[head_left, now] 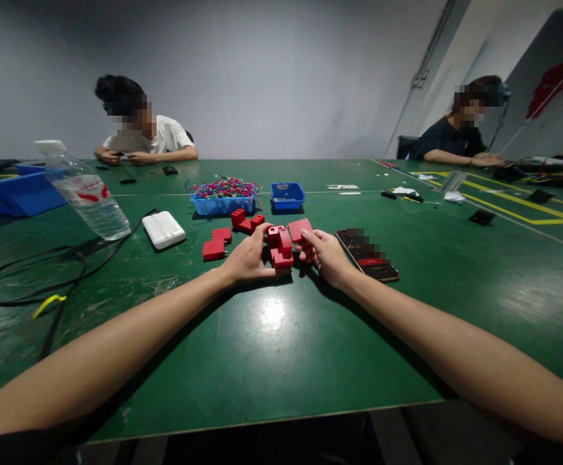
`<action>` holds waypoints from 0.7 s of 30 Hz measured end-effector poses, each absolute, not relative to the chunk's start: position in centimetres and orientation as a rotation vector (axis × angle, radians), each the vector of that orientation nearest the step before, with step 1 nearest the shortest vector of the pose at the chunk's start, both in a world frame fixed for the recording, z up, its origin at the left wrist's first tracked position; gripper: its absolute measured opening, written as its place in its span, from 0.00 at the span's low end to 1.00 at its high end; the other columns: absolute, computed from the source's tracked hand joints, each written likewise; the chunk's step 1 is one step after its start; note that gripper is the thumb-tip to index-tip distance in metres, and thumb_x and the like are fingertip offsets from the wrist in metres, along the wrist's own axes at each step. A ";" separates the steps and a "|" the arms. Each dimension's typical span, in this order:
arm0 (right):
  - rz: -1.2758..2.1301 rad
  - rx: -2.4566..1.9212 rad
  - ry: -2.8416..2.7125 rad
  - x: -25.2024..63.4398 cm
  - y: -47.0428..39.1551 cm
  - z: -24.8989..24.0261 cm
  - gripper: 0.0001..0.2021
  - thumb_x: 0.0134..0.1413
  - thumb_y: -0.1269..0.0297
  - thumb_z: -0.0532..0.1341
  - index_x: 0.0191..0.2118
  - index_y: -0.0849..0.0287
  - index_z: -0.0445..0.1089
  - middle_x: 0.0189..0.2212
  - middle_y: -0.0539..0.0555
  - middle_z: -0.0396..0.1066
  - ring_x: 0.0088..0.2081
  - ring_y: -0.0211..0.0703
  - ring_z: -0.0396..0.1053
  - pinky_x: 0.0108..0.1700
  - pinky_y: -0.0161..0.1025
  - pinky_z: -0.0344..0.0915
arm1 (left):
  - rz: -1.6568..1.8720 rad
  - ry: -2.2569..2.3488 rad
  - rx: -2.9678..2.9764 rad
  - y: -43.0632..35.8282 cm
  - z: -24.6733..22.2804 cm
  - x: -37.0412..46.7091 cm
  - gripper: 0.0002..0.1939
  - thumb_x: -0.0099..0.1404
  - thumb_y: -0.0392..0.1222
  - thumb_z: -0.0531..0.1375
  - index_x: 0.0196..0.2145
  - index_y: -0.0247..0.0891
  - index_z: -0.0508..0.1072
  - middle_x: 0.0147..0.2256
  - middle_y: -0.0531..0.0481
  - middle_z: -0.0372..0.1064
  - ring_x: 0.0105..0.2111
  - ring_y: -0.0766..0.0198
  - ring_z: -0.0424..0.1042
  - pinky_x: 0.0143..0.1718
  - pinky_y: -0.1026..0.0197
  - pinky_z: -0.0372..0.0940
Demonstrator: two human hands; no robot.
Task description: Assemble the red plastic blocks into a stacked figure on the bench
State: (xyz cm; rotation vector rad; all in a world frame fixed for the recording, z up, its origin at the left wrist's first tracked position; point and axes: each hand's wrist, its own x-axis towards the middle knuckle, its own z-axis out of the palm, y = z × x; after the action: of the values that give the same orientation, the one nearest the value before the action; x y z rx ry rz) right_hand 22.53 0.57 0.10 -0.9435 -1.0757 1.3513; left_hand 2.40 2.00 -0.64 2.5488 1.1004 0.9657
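Note:
My left hand (251, 259) is wrapped round the left side of a red notched block (281, 247) at the middle of the green table. Pinched between the thumb and fingers of my right hand (324, 253) is a flat red square piece (299, 229), just right of the notched block. Left of my left hand lie two small red blocks with metal pins, one (222, 235) behind the other (214, 250). Behind my left fingers sits another red notched block (246, 223).
A blue tray of coloured wires (224, 204) and a small blue bin (287, 196) stand behind. Around are a phone (368, 255), white box (164, 230), tilted bottle (88, 194), black cable (88, 274) and blue crate (20, 194). Two people sit across the table (272, 361).

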 end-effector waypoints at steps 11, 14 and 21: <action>1.329 -0.940 -1.071 22.5 0.6 0.0 0.17 0.47 0.51 0.66 0.27 0.60 0.65 0.19 0.47 0.70 0.17 0.31 0.67 0.17 0.27 0.55 | 0.957 1.095 2.545 2.0 -0.6 2.5 0.48 0.48 0.57 0.68 0.57 0.36 0.50 0.53 0.33 0.64 0.49 0.43 0.72 0.50 0.43 0.68; 1.286 -0.956 -1.086 22.5 0.6 -0.1 0.16 0.47 0.52 0.66 0.29 0.59 0.64 0.21 0.47 0.71 0.18 0.33 0.68 0.18 0.28 0.57 | 0.951 1.115 2.551 1.9 -0.5 2.5 0.48 0.48 0.57 0.68 0.58 0.36 0.50 0.53 0.33 0.65 0.48 0.43 0.73 0.49 0.44 0.68; 1.102 -1.047 -1.248 22.5 0.3 -0.1 0.16 0.46 0.51 0.66 0.32 0.58 0.65 0.28 0.50 0.74 0.25 0.40 0.74 0.19 0.30 0.59 | 0.963 1.135 2.540 1.9 -0.5 2.5 0.47 0.47 0.56 0.69 0.57 0.36 0.52 0.52 0.33 0.66 0.50 0.43 0.72 0.50 0.45 0.68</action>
State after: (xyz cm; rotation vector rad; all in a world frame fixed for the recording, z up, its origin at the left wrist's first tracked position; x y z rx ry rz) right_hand 22.47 0.35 -0.15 -1.0472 -1.2483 1.1017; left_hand 2.45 1.87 -0.52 2.5395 1.1346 0.9632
